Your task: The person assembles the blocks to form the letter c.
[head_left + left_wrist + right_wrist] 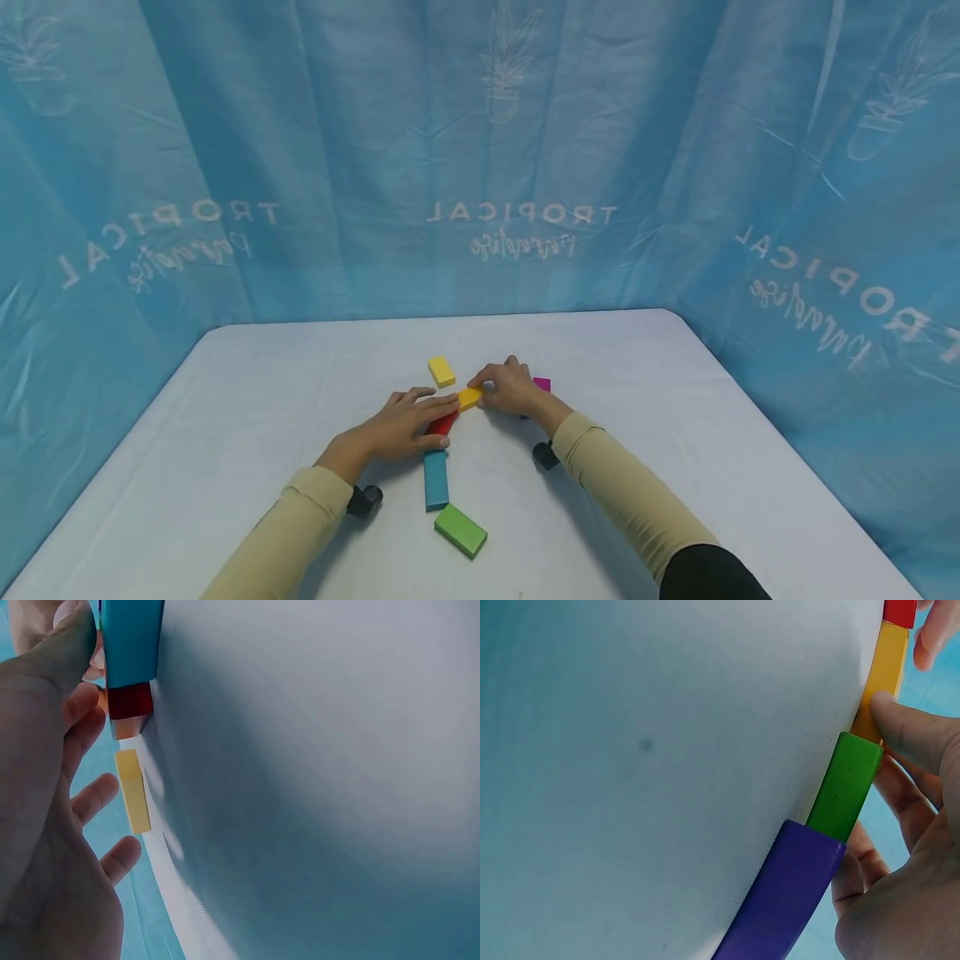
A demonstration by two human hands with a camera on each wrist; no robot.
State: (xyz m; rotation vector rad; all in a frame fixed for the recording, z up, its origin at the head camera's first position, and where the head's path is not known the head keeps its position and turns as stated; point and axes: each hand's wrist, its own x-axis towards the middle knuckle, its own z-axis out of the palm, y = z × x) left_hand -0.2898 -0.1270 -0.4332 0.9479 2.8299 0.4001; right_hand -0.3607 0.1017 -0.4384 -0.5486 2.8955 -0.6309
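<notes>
An orange-yellow block (469,398) stands end to end with a red block (442,423) in a curved row on the white table. My right hand (513,387) pinches the orange-yellow block, thumb on its near side. My left hand (408,425) lies at the red block with its fingers fairly straight, the fingertips by the joint with the orange-yellow one. In the left wrist view its thumb is beside a blue block (133,641). A green block (845,780) and a purple block (784,892) continue the row under the right hand, mostly hidden in the head view.
A loose yellow block (442,372) lies behind the row. A bright green block (461,531) sits at the near end, angled against the blue one. Part of a magenta block (542,384) shows past my right hand. A blue printed curtain (480,167) surrounds the table (675,400).
</notes>
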